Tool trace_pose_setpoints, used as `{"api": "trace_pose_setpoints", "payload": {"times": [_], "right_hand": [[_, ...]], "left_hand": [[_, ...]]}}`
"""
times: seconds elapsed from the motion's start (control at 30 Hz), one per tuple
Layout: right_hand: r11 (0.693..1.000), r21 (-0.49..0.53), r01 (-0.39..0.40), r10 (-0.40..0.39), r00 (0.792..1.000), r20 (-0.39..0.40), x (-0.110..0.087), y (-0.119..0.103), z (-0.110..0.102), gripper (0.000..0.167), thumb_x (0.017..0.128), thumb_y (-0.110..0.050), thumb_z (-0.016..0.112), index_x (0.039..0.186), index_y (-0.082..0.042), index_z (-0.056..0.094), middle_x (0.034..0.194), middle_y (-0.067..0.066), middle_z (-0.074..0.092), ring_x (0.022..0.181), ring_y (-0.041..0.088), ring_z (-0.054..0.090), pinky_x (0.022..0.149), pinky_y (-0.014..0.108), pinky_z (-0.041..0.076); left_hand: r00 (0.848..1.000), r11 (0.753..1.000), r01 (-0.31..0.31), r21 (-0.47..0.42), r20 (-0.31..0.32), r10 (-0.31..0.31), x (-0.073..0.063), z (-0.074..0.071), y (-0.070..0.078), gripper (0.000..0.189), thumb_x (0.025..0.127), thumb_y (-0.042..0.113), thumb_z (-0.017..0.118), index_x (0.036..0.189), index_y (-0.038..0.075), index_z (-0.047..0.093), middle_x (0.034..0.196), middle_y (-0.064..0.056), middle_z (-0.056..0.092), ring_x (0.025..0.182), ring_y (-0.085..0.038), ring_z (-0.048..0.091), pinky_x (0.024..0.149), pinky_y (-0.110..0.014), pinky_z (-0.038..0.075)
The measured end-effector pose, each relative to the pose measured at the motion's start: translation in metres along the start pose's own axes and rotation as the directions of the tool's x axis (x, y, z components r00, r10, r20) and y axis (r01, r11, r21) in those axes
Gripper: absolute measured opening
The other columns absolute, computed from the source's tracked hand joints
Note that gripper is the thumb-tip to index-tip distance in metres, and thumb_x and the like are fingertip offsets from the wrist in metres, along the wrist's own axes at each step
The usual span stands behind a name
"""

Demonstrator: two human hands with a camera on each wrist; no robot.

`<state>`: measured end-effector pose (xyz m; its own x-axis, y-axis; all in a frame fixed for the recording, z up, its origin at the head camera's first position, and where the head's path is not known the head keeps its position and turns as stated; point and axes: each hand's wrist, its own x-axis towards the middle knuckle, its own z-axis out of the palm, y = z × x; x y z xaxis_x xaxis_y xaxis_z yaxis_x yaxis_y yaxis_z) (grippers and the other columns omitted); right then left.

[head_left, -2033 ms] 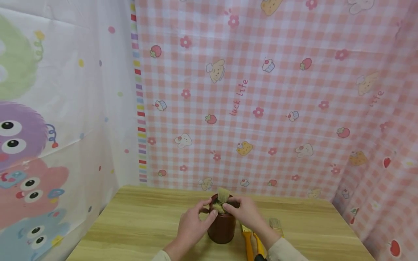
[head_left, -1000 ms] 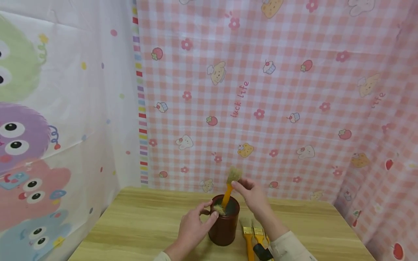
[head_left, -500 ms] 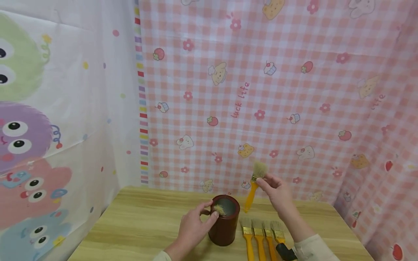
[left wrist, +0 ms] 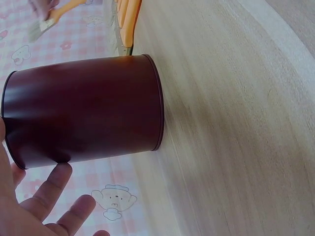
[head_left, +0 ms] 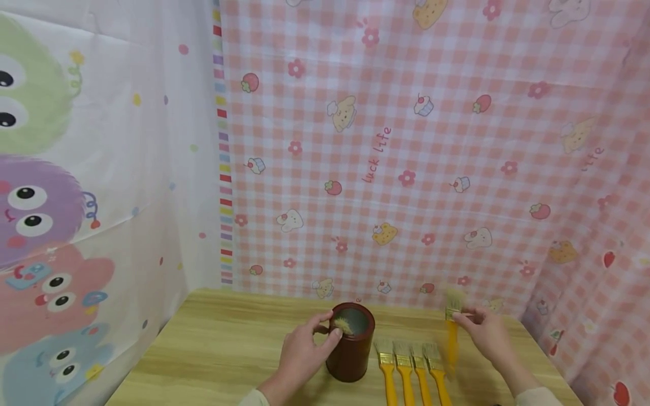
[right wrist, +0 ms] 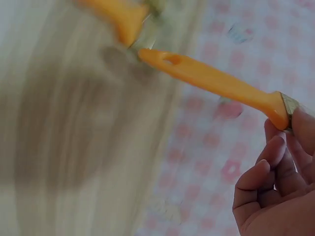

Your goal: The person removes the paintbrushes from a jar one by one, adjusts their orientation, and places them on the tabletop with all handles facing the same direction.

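Note:
A dark reddish-brown canister (head_left: 349,356) stands upright on the wooden table. Around its rim, on the left side, the thumb and fingers of my left hand (head_left: 301,348) hold it. The tan bristles of one paintbrush (head_left: 343,325) show inside the canister at the near-left rim; its handle is hidden within. To the right, my right hand (head_left: 490,334) pinches another paintbrush (head_left: 451,332) at its metal ferrule. That brush has its bristles up and its orange handle pointing down, a bit blurred. In the right wrist view the whole orange handle (right wrist: 211,81) hangs past the fingertips.
Several orange-handled paintbrushes (head_left: 404,369) lie side by side just right of the canister, bristles toward the back. The wooden table (head_left: 228,338) ends at a pink checked cloth (head_left: 431,208) behind. A white cartoon-print cloth (head_left: 117,197) hangs at the left.
My right hand has drawn a paintbrush up out of the canister, carried it right over the row of brushes and lowered it beyond them. My left hand has stayed on the canister.

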<state>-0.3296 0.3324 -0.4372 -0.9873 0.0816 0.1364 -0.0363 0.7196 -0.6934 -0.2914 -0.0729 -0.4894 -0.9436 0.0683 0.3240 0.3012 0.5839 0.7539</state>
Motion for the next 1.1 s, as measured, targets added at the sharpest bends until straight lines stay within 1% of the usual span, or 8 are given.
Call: {"api": "trace_pose_setpoints", "payload": {"times": [0.27, 0.4, 0.47, 0.7, 0.83, 0.9, 0.97, 1.1], "right_hand": [[0.984, -0.178, 0.0, 0.016, 0.996, 0.087, 0.002, 0.037, -0.014, 0.049, 0.105, -0.03, 0.068, 0.129, 0.014, 0.067, 0.111, 0.028, 0.077, 0.097, 0.04, 0.075, 0.077, 0.051, 0.063], [0.978, -0.207, 0.0, 0.031, 0.988, 0.149, 0.002, 0.046, -0.013, 0.045, 0.101, -0.025, 0.072, 0.123, 0.014, 0.07, 0.101, 0.022, 0.08, 0.091, 0.034, 0.076, 0.077, 0.05, 0.062], [0.983, -0.18, -0.018, 0.053, 0.98, 0.192, 0.001, 0.048, -0.01, 0.044, 0.1, -0.023, 0.073, 0.123, 0.015, 0.07, 0.101, 0.02, 0.08, 0.093, 0.034, 0.076, 0.08, 0.051, 0.062], [0.993, -0.049, -0.112, 0.121, 0.954, 0.275, -0.005, 0.055, 0.01, 0.038, 0.099, -0.015, 0.073, 0.12, 0.016, 0.067, 0.096, 0.009, 0.078, 0.091, 0.026, 0.072, 0.08, 0.046, 0.06], [0.994, -0.057, -0.096, 0.108, 0.956, 0.273, -0.01, 0.057, 0.017, 0.032, 0.098, -0.015, 0.074, 0.115, 0.012, 0.071, 0.1, 0.013, 0.078, 0.094, 0.025, 0.07, 0.083, 0.045, 0.06], [0.99, 0.029, -0.139, 0.123, 0.941, 0.317, -0.014, 0.059, 0.019, 0.029, 0.099, -0.014, 0.072, 0.114, 0.011, 0.07, 0.096, 0.011, 0.074, 0.088, 0.021, 0.067, 0.078, 0.042, 0.058], [0.961, 0.16, -0.224, 0.15, 0.915, 0.375, -0.017, 0.063, 0.021, 0.025, 0.1, -0.012, 0.069, 0.113, 0.01, 0.067, 0.087, 0.005, 0.069, 0.078, 0.017, 0.061, 0.071, 0.037, 0.054], [0.857, 0.352, -0.375, 0.169, 0.851, 0.497, -0.021, 0.07, 0.024, 0.011, 0.104, -0.009, 0.062, 0.106, 0.002, 0.059, 0.075, -0.002, 0.052, 0.065, 0.012, 0.046, 0.062, 0.03, 0.044]], "left_hand": [[1.0, 1.0, 0.008, 0.009, 0.001, -0.008, 0.001, 0.0, 0.001, 0.053, 0.1, 0.064, 0.064, 0.143, 0.032, 0.067, 0.116, 0.002, 0.082, 0.097, -0.025, 0.073, 0.082, -0.05, 0.056], [1.0, 1.0, 0.014, 0.015, 0.005, -0.014, 0.002, 0.001, 0.002, 0.053, 0.1, 0.064, 0.064, 0.143, 0.032, 0.067, 0.117, 0.002, 0.082, 0.085, -0.018, 0.07, 0.081, -0.049, 0.055], [1.0, 1.0, 0.018, 0.02, 0.005, -0.019, 0.001, 0.001, 0.002, 0.053, 0.1, 0.063, 0.064, 0.143, 0.033, 0.067, 0.117, 0.002, 0.082, 0.078, -0.014, 0.065, 0.082, -0.05, 0.054], [1.0, 1.0, 0.015, 0.023, -0.017, -0.015, -0.001, 0.001, 0.003, 0.051, 0.1, 0.061, 0.065, 0.141, 0.031, 0.068, 0.115, 0.002, 0.082, 0.098, -0.028, 0.073, 0.094, -0.066, 0.052], [1.0, 1.0, 0.01, 0.025, -0.019, -0.01, 0.0, 0.001, 0.003, 0.051, 0.101, 0.061, 0.064, 0.141, 0.03, 0.068, 0.115, 0.001, 0.082, 0.089, -0.023, 0.071, 0.096, -0.069, 0.051], [1.0, 1.0, 0.014, 0.022, -0.017, -0.013, 0.0, 0.002, 0.003, 0.051, 0.101, 0.061, 0.064, 0.141, 0.03, 0.068, 0.116, 0.001, 0.082, 0.088, -0.023, 0.071, 0.096, -0.069, 0.051], [1.0, 1.0, 0.02, 0.022, -0.017, -0.02, 0.001, 0.002, 0.002, 0.051, 0.101, 0.061, 0.063, 0.141, 0.03, 0.068, 0.116, 0.001, 0.082, 0.088, -0.02, 0.07, 0.095, -0.067, 0.052], [0.999, 0.999, 0.035, 0.02, -0.012, -0.035, 0.002, 0.002, 0.002, 0.051, 0.101, 0.062, 0.063, 0.141, 0.031, 0.068, 0.116, 0.002, 0.082, 0.076, -0.011, 0.063, 0.096, -0.066, 0.052]]}}
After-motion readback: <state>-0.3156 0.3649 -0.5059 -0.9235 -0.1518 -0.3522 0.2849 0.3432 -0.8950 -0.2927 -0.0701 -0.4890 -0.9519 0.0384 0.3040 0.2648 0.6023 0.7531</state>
